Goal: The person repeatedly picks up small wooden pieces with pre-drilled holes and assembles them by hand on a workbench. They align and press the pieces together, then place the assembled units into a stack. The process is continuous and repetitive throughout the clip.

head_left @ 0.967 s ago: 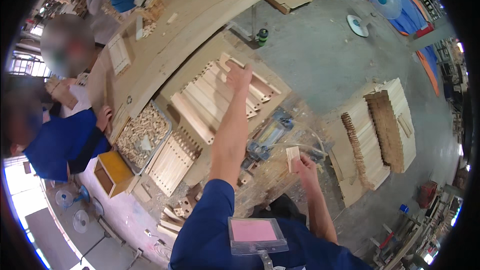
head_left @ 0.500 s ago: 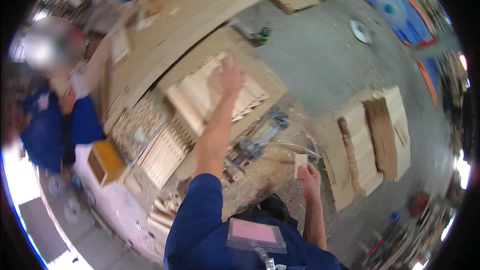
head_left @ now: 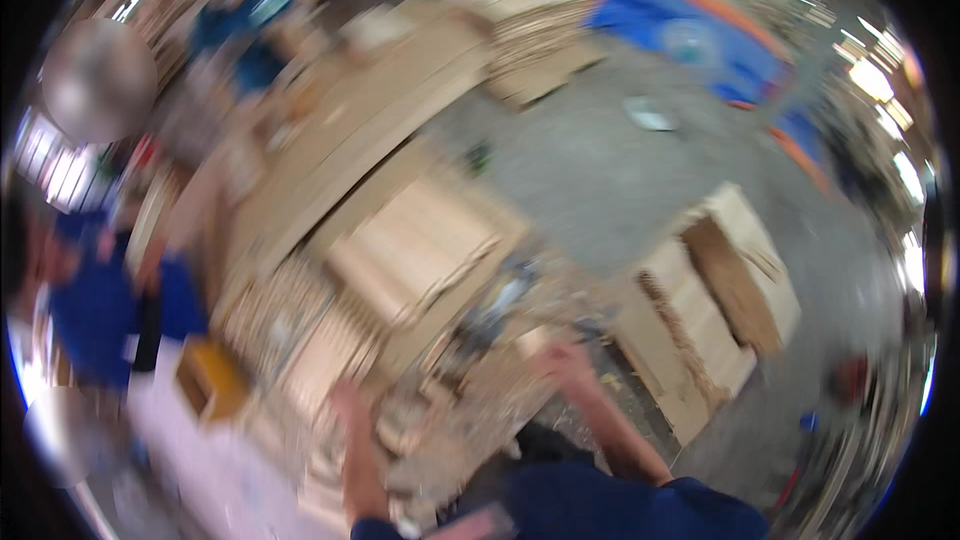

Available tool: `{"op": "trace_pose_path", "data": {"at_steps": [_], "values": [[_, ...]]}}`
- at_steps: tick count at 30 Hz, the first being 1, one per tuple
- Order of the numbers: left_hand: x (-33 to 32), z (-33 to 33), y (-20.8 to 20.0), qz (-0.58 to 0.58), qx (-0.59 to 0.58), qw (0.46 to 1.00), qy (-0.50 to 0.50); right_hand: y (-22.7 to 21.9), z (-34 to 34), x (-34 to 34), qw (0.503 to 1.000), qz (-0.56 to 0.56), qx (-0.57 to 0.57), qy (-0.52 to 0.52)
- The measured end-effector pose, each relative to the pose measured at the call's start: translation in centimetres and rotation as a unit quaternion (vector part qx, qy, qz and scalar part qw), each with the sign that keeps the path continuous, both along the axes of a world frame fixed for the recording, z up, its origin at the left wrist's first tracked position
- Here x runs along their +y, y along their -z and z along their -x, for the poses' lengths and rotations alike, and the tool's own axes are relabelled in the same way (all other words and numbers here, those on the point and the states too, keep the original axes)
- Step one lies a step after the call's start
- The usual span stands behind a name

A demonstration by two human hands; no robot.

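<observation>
The picture is smeared by motion. My left hand [head_left: 347,400] is at the near edge of a batch of pale wooden pieces [head_left: 325,355]; its fingers are too blurred to read. In my right hand [head_left: 568,365] is a small flat piece of pale wood [head_left: 532,342], pinched at one end above the dusty work surface. Ahead of both hands, a larger stack of pale wooden slats [head_left: 415,240] lies on a brown board. A grey and blue tool [head_left: 508,290] rests beyond the right hand.
Long boards [head_left: 350,130] border the work area at the far left. A yellow box [head_left: 212,380] stands left, near a co-worker in blue [head_left: 90,290]. Cardboard and wooden panels [head_left: 700,310] lie on the floor at right. Wood scraps [head_left: 400,420] lie close to my left arm.
My left hand has drawn back from the slat stack to the nearer wooden pieces at left. My right hand, still holding the small wood piece, has moved left in the picture; the head view has shifted.
</observation>
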State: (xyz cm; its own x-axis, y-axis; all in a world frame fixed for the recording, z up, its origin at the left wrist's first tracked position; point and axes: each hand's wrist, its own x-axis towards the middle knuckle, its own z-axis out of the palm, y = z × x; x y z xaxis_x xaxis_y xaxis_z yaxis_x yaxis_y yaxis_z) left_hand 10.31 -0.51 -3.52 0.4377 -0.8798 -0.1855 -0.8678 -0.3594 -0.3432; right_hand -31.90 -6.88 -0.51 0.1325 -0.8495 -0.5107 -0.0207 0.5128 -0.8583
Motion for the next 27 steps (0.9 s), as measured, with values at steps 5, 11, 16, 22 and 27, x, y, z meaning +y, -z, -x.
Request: {"op": "trace_pose_path", "data": {"at_steps": [5,11,16,22,27], "values": [[2.6,-1.0,-1.8,0.235,0.307,0.917,0.098,-3.2,-3.5,2.9,0.998,0.025,0.062,0.005],[2.7,7.1,-1.7,0.155,0.543,0.815,0.13,-2.3,-2.2,10.3,0.994,0.029,0.034,0.099],[6.8,6.5,0.3,0.15,0.469,0.862,0.121,-3.3,-4.6,12.3,0.993,0.022,0.05,0.109],[8.7,6.6,1.4,0.139,0.397,0.904,0.078,-2.3,-4.9,11.5,0.994,0.031,0.025,0.101],[8.3,5.8,2.1,0.11,0.377,0.917,0.071,-1.9,-6.4,8.8,0.995,0.06,0.016,0.073]]}}
